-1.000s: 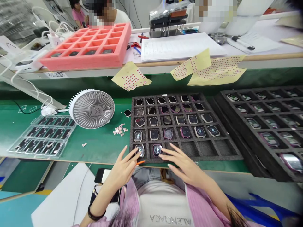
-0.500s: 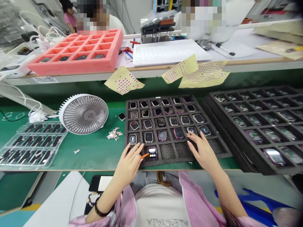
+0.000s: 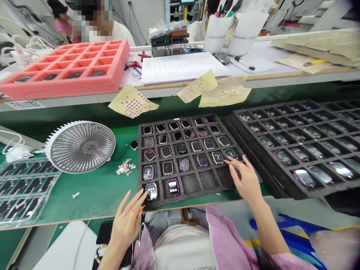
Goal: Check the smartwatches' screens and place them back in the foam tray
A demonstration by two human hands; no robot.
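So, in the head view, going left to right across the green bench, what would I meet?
Clear tray, fan, small loose pieces, watch tray, second dark tray.

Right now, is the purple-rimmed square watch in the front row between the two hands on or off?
On: the purple-rimmed square watch is lit up, showing a white box above coloured dots.

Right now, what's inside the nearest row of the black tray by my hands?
A silver watch and purple watch, both lit, sit leftmost. Bare foam shows beside them. The right hand covers most of the row's right end, hiding anything there.
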